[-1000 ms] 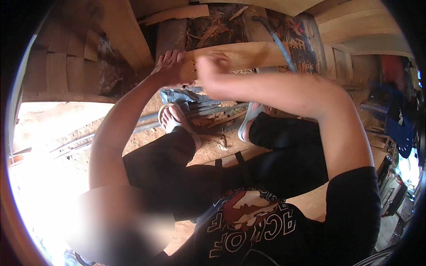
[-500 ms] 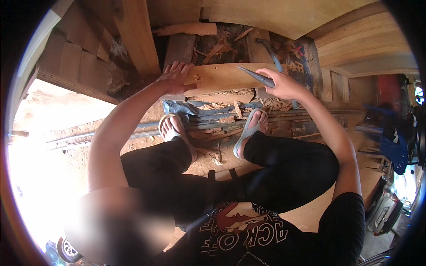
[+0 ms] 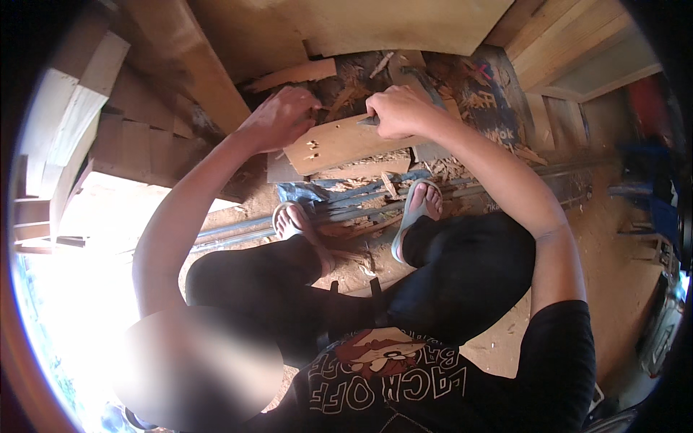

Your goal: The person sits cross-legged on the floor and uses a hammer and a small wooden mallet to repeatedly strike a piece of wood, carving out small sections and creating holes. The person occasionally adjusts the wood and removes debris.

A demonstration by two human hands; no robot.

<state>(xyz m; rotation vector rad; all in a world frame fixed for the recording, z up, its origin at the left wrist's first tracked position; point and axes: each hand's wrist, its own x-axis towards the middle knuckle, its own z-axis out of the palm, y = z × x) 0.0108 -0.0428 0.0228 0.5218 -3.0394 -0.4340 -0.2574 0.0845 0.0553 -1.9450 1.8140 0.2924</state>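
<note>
Below, the wooden board [image 3: 339,144] lies between both: left hand [image 3: 278,119] grips its end, right hand [image 3: 397,112] fisted around a tool.

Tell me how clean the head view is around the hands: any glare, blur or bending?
Head view: the left hand, right hand and wooden board between them are evenly lit and fairly sharp; sunlit ground at lower left is blown out white; straight planks bend toward the dark round rim.

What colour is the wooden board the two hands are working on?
Light tan, with small dark notches: the wooden board, seen best in the head view.
</note>
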